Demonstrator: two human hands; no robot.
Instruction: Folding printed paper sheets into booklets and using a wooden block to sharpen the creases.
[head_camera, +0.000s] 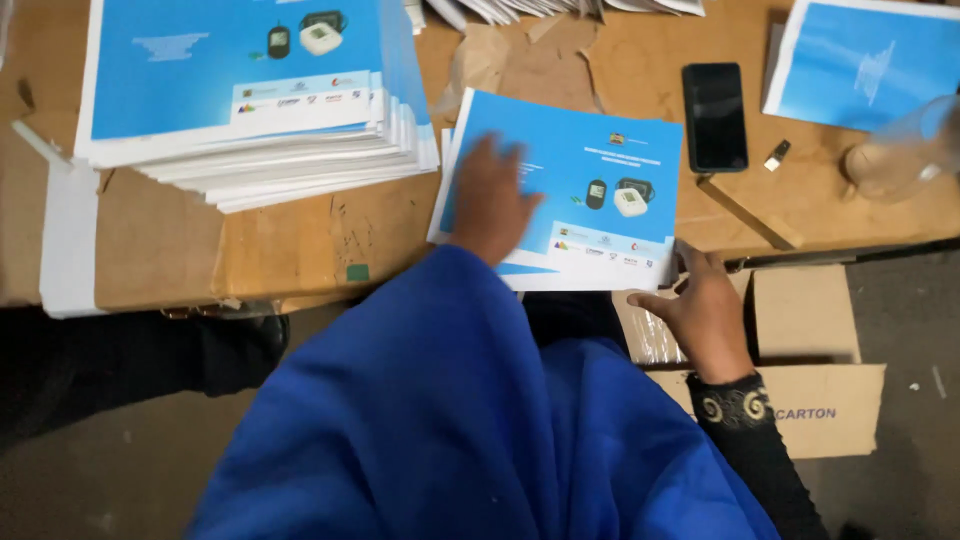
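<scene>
My left hand lies flat, fingers spread, on the left part of a blue-and-white booklet that rests on a small pile at the wooden table's near edge. It looks blurred. My right hand is open by the booklet's lower right corner, fingertips touching its edge, over an open cardboard box. A blue sleeve covers my left arm.
A tall stack of the same booklets sits at the back left. A black phone, a small adapter, a clear plastic bottle and another blue sheet lie right. The wooden table has brown paper scraps.
</scene>
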